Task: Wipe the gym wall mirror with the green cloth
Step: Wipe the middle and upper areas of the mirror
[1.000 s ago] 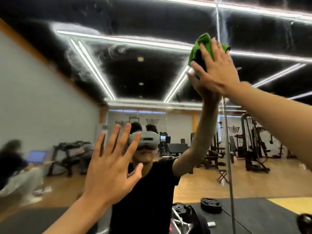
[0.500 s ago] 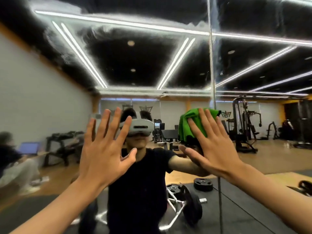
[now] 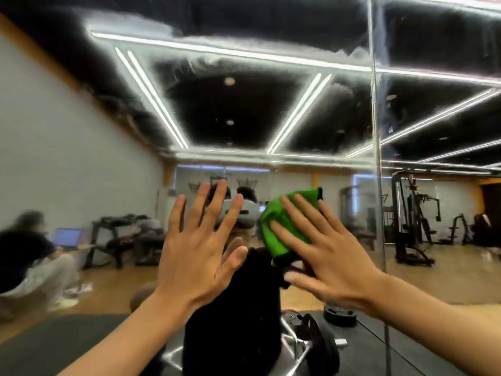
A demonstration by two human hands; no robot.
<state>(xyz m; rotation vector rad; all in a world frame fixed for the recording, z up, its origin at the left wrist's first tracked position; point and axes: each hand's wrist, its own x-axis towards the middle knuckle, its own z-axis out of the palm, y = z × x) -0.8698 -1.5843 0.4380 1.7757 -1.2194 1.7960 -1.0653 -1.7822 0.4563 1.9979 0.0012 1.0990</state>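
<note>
1. The green cloth (image 3: 272,244) is bunched up under the fingers of the right grip (image 3: 333,261), flat against the gym wall mirror (image 3: 244,109). Green pokes out above and to the left of the fingertips.
2. The right grip is a bare hand with straight, fanned-out fingers. It's pressing the cloth onto the glass with the flats of the fingers, not curling round it, and the thumb sticks out low to the left, off the cloth.
3. The left grip (image 3: 195,253) is just left of the cloth, at about the same height. It's spread wide with the palm facing the glass and has nothing in it. Can't tell if it's actually touching the mirror or just hovering right at it.
4. Between and behind the two grips you get the reflection: a black shirt and a white headset (image 3: 245,215).
5. Right of the right grip, a vertical mirror seam (image 3: 375,131) runs top to bottom.
6. High above both grips the glass has cloudy smears (image 3: 189,65) across the reflected light strips (image 3: 151,96).
7. Below the right grip, reflected, there's a weight plate (image 3: 340,316) on the floor. Far right is a cable machine (image 3: 409,213), and far left a blurry seated person (image 3: 24,248) with a laptop (image 3: 67,237).
</note>
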